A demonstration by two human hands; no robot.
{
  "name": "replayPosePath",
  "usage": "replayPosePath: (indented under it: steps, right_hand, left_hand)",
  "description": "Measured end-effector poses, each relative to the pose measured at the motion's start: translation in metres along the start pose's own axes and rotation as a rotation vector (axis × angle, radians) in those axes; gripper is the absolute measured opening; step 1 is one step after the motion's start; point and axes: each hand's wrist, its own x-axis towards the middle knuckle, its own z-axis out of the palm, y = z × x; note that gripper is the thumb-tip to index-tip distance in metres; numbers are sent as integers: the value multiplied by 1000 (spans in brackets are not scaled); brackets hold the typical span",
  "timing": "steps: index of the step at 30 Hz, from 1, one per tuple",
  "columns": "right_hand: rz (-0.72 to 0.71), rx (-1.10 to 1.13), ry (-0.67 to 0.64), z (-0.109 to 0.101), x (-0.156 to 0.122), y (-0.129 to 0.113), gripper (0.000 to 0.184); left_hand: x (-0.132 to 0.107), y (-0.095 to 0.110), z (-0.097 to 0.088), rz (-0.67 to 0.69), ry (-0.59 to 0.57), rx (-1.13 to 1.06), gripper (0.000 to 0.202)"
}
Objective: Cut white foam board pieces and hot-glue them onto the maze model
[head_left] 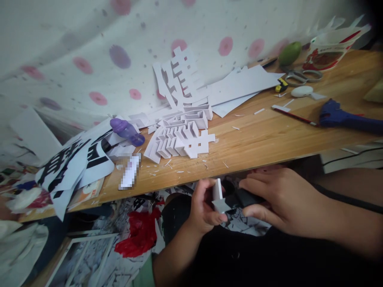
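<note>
Left hand [206, 205]: pinching small white piece [220, 204], presumably for steadiness. Right hand [273, 195]: clasping dark tool [247, 198], pointed leftward at piece; contact unclear to me. Beyond both hands: worktop [254, 137], white cut-out characters [183, 147].

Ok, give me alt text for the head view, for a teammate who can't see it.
The left hand holds a small white piece and the right hand holds a black tool up to it, in front of a wooden table. On the table are white cut-out Chinese characters, a purple bottle and a green fruit.
</note>
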Motion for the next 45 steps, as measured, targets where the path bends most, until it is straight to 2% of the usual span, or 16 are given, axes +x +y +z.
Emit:
replayPosePath:
  steps: [4,9,16,24,39,42,45]
  right_hand:
    - [-30,-13,-7,0,0,3,50]
    - [43,-28,42,-2,4,15,51]
    - [-31,26,-24,-1,-2,6,49]
    - [-11,-45,79,2,4,12,54]
    - [-1,-133,111,2,10,16,56]
    - [52,-216,109,0,12,24,57]
    - [194,-327,79,-5,15,35,62]
  left_hand:
    - [0,1,0,16,-9,30,69]
    - [1,-1,5,37,-38,-47,72]
    - [1,-1,1,23,-75,-36,67]
    - [2,2,4,44,-56,-65,64]
    - [0,3,6,23,-42,-74,64]
    - [0,6,7,84,-73,4,62]
    - [-1,8,8,177,-120,86,70]
